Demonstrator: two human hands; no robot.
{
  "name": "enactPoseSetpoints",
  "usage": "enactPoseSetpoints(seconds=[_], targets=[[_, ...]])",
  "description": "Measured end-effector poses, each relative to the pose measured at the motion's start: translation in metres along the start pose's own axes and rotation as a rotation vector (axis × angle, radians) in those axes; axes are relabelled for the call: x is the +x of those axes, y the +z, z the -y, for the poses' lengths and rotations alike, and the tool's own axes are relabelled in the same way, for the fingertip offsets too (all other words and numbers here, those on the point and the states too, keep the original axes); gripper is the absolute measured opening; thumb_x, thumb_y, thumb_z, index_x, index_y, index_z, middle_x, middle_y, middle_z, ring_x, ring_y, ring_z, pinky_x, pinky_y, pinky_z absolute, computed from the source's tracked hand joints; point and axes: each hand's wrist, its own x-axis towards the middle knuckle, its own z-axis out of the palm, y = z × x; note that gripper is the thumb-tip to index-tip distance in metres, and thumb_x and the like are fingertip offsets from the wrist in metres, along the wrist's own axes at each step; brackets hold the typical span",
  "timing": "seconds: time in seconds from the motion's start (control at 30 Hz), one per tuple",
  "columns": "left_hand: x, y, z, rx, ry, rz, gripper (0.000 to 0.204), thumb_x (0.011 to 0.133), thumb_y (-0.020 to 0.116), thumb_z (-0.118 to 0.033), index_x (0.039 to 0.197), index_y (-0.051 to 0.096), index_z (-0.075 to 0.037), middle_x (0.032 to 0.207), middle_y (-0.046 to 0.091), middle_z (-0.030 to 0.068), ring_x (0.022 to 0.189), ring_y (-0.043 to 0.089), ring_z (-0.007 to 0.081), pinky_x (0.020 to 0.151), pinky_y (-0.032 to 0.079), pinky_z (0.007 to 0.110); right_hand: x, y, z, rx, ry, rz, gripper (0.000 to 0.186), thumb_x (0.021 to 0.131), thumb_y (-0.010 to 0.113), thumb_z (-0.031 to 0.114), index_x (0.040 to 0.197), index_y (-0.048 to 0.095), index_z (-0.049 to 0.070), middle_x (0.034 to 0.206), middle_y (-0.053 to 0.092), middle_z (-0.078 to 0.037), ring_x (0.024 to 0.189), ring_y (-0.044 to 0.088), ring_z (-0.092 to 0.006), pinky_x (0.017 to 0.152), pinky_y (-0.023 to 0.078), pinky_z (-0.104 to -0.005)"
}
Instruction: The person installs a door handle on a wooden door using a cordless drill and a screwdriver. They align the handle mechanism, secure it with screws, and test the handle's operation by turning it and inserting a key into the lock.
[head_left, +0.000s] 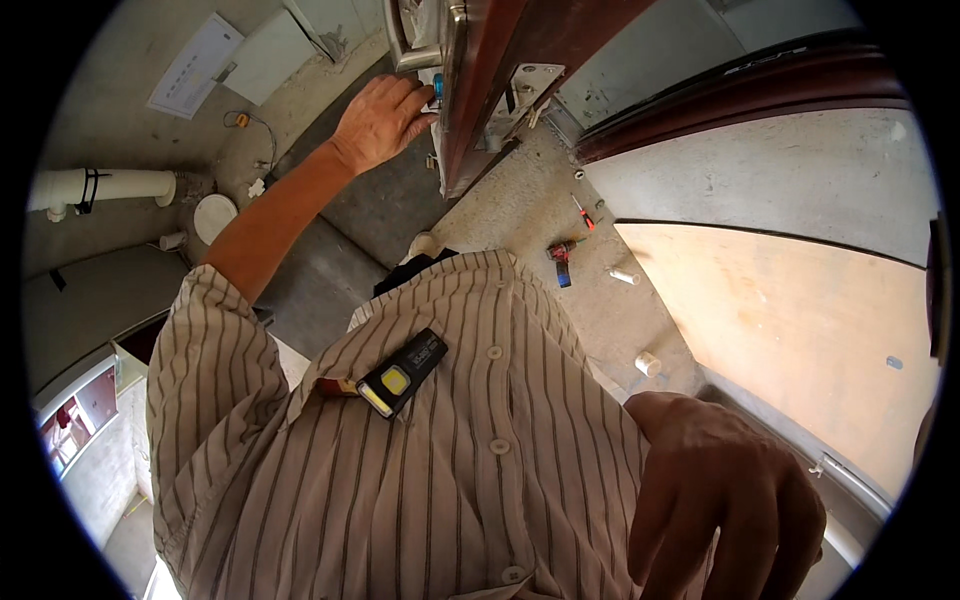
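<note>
Blue-handled tool (438, 90) clenched in left hand (382, 120) against brown door edge (478, 90), upper centre; right hand (725, 500) released, lower right.

A white rectangular sheet of paper (196, 65) with fine dark print hangs tilted on the grey wall at upper left. Just right of it on the same wall sits a plain white rectangular panel (270, 55), blank as far as can be seen. No packages or screens show anywhere else.
</note>
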Motion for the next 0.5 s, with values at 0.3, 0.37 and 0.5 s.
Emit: enactPoseSetpoints(seconds=[0.3, 0.37, 0.5], targets=[[0.004, 0.01, 0.01, -0.187, 0.04, -0.001, 0.011, 0.089, 0.068, -0.016, 0.09, 0.066, -0.005, 0.087, 0.061, 0.0082, 0.082, 0.058, 0.0281, 0.078, 0.047, 0.038, 0.003, -0.006, -0.012, -0.057, -0.13, 0.053, 0.039, 0.105, 0.042, 0.034, 0.096, 0.069, 0.007, 0.112, 0.07, -0.022, 0.071, 0.071, -0.0238, 0.055, 0.056, -0.0261], [0.006, 0.015, 0.012, -0.265, 0.023, 0.006, 0.011, 0.09, 0.067, -0.016, 0.089, 0.066, -0.005, 0.085, 0.061, 0.0091, 0.078, 0.058, 0.0288, 0.077, 0.046, 0.038, -0.001, -0.006, -0.008, -0.066, -0.132, 0.047, 0.039, 0.105, 0.041, 0.034, 0.096, 0.069, 0.007, 0.112, 0.07, -0.022, 0.07, 0.071, -0.0235, 0.054, 0.056, -0.0258], [0.004, 0.015, 0.013, -0.328, -0.012, 0.026, 0.012, 0.091, 0.066, -0.014, 0.086, 0.065, -0.004, 0.082, 0.061, 0.0103, 0.074, 0.057, 0.0295, 0.076, 0.046, 0.038, -0.002, 0.008, -0.006, -0.012, -0.011, -0.09, 0.039, 0.105, 0.042, 0.034, 0.097, 0.069, 0.007, 0.112, 0.07, -0.022, 0.07, 0.071, -0.0233, 0.054, 0.056, -0.0261]])
